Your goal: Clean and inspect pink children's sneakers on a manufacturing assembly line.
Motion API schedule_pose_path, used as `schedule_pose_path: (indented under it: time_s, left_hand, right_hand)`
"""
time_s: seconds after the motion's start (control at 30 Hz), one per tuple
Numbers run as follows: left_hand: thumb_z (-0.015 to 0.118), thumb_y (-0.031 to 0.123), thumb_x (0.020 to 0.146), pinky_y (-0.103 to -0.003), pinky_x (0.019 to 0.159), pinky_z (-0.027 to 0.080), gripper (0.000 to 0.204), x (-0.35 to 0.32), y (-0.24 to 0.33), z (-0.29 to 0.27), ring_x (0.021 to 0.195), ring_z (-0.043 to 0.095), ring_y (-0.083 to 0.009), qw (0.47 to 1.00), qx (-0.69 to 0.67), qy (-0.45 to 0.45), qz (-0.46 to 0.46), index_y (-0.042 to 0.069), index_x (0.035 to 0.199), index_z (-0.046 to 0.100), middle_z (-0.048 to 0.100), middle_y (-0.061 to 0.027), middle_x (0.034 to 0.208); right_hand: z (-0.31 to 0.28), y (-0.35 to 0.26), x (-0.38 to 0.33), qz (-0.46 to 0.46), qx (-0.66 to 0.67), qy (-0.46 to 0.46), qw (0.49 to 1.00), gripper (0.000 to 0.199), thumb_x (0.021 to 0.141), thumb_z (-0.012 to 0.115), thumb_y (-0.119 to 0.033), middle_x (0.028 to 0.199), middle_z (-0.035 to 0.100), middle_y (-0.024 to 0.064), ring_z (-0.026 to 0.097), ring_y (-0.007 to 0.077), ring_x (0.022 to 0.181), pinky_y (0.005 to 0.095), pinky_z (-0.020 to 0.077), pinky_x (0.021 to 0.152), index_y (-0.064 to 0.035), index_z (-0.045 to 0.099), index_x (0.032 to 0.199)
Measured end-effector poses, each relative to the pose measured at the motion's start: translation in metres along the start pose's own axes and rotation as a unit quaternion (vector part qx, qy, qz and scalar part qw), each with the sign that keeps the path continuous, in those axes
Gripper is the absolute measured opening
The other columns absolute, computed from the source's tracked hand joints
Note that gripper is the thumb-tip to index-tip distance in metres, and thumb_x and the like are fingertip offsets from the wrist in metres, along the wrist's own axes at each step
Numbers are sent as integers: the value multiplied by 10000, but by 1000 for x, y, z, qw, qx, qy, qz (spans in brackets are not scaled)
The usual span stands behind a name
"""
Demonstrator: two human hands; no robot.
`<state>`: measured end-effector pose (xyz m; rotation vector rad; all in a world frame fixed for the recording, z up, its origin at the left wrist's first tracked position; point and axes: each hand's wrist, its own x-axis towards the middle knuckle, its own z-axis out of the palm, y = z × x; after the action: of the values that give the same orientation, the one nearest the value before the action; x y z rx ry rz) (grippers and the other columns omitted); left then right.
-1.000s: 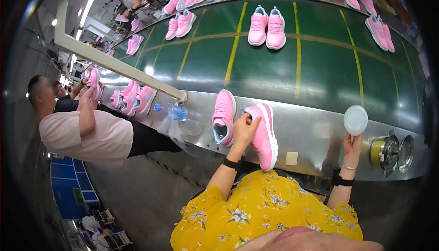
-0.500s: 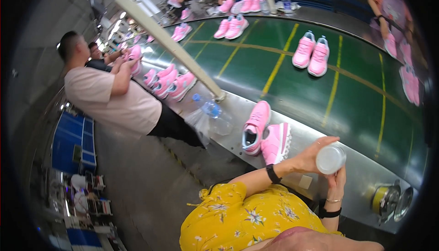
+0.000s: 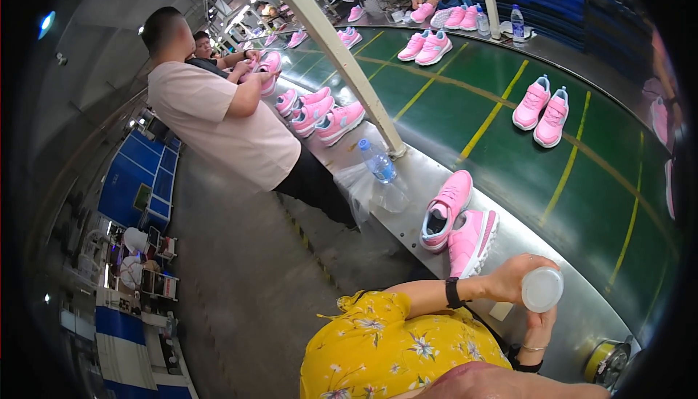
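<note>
I hold a small white round container (image 3: 542, 289) in front of me with both hands. My left hand (image 3: 513, 274), a black band on its wrist, wraps over the container's top and side. My right hand (image 3: 539, 325), with a thin bracelet, grips it from below. Just left of my hands, a pair of pink shoes sits on the metal ledge (image 3: 407, 203). One pink shoe (image 3: 445, 210) is upright and the other pink shoe (image 3: 472, 240) lies tilted on its side. Neither hand touches the shoes.
A green conveyor belt (image 3: 603, 203) with yellow lines carries more pink shoe pairs (image 3: 542, 111). A water bottle (image 3: 377, 160) stands by a slanted post (image 3: 342, 54). A co-worker in a pale shirt (image 3: 218, 123) handles shoes to my left. A tape roll (image 3: 606, 362) lies at lower right.
My left hand has left the pink shoe and joined my right hand on the white container. My view has swung to the left, bringing the co-worker closer to the centre.
</note>
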<state>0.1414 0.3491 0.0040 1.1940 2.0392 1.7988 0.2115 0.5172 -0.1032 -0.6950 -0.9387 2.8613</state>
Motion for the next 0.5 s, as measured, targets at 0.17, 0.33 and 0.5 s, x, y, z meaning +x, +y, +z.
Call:
schedule_pose_path:
  time_s: [0.17,0.33,0.5]
  left_hand:
    - [896,249,662,-408,998,454,674,-4,8,1,1126,627,-296,999,29,18,21,119,1252,597,672,-88,1197]
    - [899,249,651,-419,980,457,702,-3,9,-3,1114,625,-291,998,61,16,27,126,1266,583,676,-86,1187]
    - [889,204,672,-426,1026,435,734,-1,12,-4,1170,587,-309,999,-2,-14,32,118,1311,538,631,-115,1245]
  right_hand:
    - [24,-8,-5,-43,-96,-26,994,328,989,597,-167,1237,651,115,646,229,1130,370,558,975,-21,584,1282]
    - [-30,-6,-36,-97,-193,-52,975,346,988,600,-176,1245,647,118,642,229,1140,367,553,982,-24,578,1297]
    - [-19,-4,-52,-156,-288,-63,943,364,986,602,-185,1253,643,120,639,229,1149,364,549,989,-27,573,1313]
